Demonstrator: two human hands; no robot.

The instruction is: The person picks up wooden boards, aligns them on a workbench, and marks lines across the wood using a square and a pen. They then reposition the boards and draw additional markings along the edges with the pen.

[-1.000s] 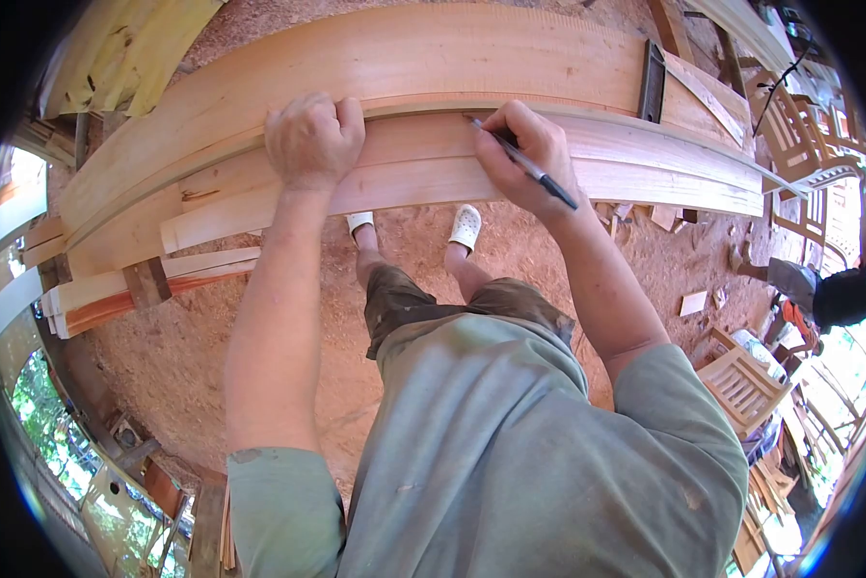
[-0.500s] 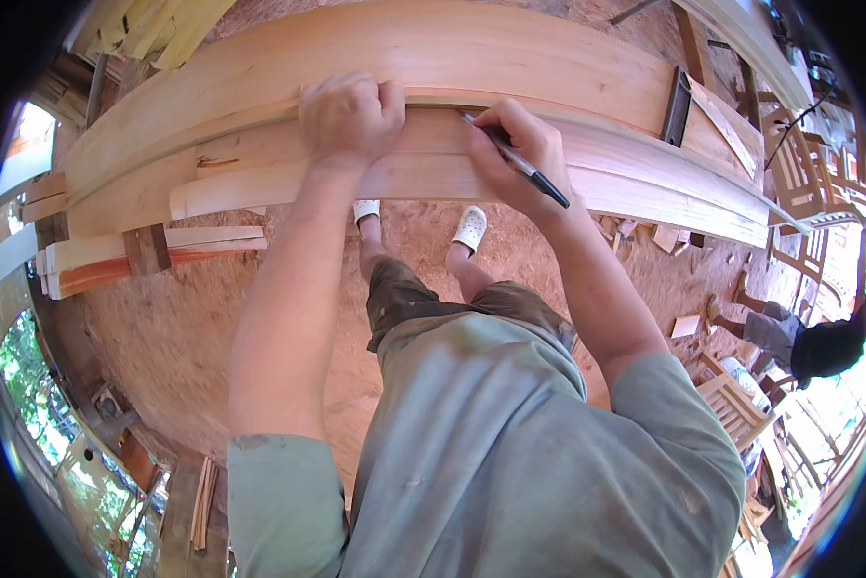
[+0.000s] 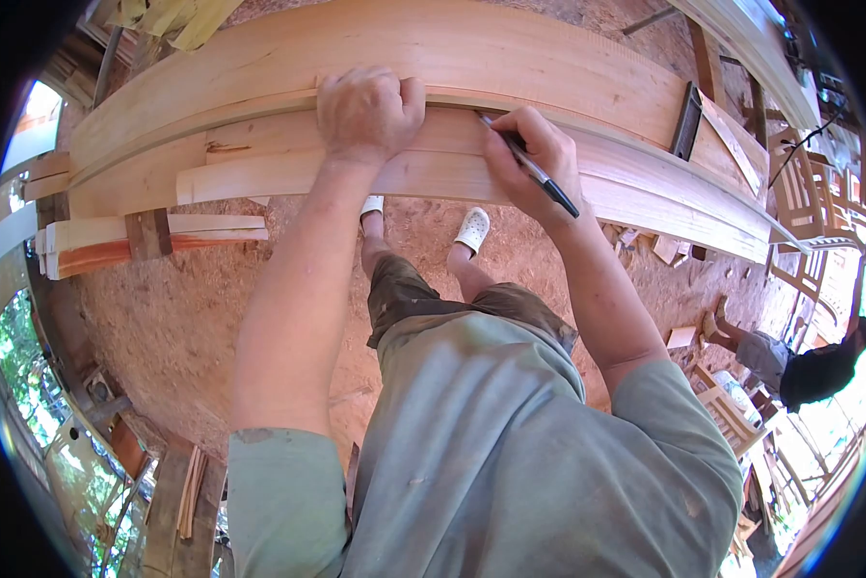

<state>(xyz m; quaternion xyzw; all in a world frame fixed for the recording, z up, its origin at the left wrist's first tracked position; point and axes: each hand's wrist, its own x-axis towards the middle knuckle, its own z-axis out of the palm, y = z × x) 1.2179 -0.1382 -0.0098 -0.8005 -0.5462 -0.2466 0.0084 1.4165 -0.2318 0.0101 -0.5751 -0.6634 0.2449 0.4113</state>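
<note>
My right hand (image 3: 537, 162) grips a pen (image 3: 554, 193) with its tip down on the pale wooden board (image 3: 452, 130). A long thin strip (image 3: 645, 144) runs lengthwise over the boards, passing beneath both hands. With fingers curled down around the strip, my left hand (image 3: 370, 114) is closed and presses there, a short way left of the pen. Its fingertips are hidden behind the back of the hand. Beyond the strip lies a wide plank (image 3: 404, 48).
A dark-edged square (image 3: 686, 120) rests on the plank at right. More boards (image 3: 201, 231) are stacked low at left. Wooden chairs (image 3: 804, 188) and another person (image 3: 789, 366) are off to the right. Wood scraps (image 3: 669, 246) lie on the earthen floor (image 3: 201, 337).
Both hands and the pen appear slightly farther right in view, and the whole scene has shifted a little with the camera. Both grips look the same.
</note>
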